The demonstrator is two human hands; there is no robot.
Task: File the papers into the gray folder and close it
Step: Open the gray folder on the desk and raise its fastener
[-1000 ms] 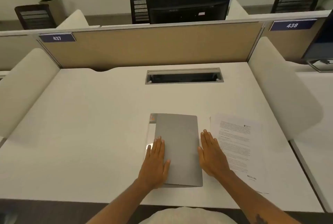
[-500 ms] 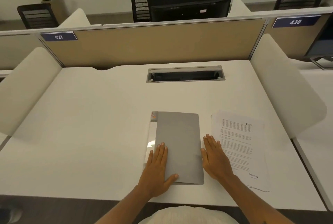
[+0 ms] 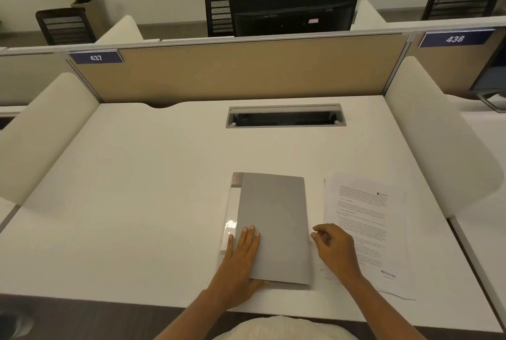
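The gray folder (image 3: 273,219) lies shut on the white desk (image 3: 137,202), near the front edge, with a clear glossy strip along its left side. A stack of printed papers (image 3: 367,219) lies just right of it. My left hand (image 3: 241,260) rests flat on the folder's lower left part, its thumb tucked under the front edge. My right hand (image 3: 334,249) hovers at the folder's right edge, fingers curled and loosely apart, partly over the papers' left margin. It holds nothing that I can see.
A cable slot (image 3: 284,116) is cut into the desk behind the folder. White side screens (image 3: 438,153) flank the desk and a beige partition (image 3: 246,68) closes the back. A monitor (image 3: 293,9) stands beyond it.
My right hand has lifted off the desk and curled its fingers at the folder's right edge. My left thumb has slid under the folder's front edge.
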